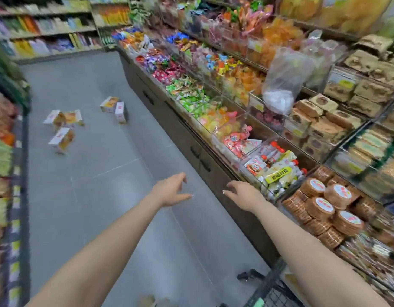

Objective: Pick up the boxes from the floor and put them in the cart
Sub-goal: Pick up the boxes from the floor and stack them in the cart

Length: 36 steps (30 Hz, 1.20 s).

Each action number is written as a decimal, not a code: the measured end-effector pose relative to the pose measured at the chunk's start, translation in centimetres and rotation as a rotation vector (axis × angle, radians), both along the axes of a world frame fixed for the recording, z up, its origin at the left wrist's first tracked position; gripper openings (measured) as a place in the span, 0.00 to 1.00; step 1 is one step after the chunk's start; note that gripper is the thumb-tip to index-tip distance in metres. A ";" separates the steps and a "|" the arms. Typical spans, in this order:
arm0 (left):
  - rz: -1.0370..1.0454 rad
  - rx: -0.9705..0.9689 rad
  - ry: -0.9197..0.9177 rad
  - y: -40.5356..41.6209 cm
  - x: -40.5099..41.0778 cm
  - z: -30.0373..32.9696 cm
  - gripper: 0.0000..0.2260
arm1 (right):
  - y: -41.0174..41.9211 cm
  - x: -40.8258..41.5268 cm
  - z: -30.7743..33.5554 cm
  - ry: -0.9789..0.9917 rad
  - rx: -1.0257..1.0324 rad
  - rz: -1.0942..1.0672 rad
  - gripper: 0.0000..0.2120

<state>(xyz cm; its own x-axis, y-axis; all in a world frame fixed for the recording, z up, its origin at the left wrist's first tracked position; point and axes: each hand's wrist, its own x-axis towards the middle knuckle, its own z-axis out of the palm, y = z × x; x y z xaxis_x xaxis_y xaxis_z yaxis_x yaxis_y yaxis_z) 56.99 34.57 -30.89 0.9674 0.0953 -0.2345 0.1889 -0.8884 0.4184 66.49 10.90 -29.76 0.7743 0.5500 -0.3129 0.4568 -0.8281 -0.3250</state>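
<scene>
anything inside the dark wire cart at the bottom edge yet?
Only a corner of the dark wire cart shows, beside the right forearm. A pale yellowish shape shows through its mesh, too blurred to identify. The rest of the basket is out of frame.

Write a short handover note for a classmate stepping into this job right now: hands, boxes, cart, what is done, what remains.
Left hand: open, reaching forward, holding nothing.
Right hand: open, fingers relaxed, holding nothing.
Boxes: scattered on the floor further down the aisle, one cluster at left, another pair beyond it.
Cart: low at right, beside the shelves; only its edge shows.
Done: no box picked up that I can see.
Left: walk to the boxes, gather them, put them in the cart.
</scene>
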 end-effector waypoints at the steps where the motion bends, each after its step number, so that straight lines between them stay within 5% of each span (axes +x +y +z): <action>1: 0.027 -0.006 -0.019 2.0 -0.7 0.2 0.22 | 2.7 -0.2 0.2 0.000 0.021 0.011 0.22; 9: 0.254 -0.063 -0.083 20.3 -5.1 2.1 0.24 | 23.4 -2.0 1.9 0.025 0.132 0.109 0.20; 18: 0.481 -0.092 -0.107 35.0 -7.1 1.4 0.13 | 39.4 0.2 2.0 0.084 0.103 0.265 0.18; 36: 0.826 -0.093 -0.086 64.9 5.9 0.5 0.11 | 74.5 20.6 1.0 0.190 0.128 0.505 0.18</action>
<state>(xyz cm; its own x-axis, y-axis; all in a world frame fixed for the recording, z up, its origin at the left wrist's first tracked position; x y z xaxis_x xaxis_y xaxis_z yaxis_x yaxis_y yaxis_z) 62.90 99.43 -30.40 0.6094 0.7659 -0.2049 0.7284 -0.4388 0.5262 87.11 85.38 -28.80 0.3414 0.8810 -0.3276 0.7105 -0.4701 -0.5237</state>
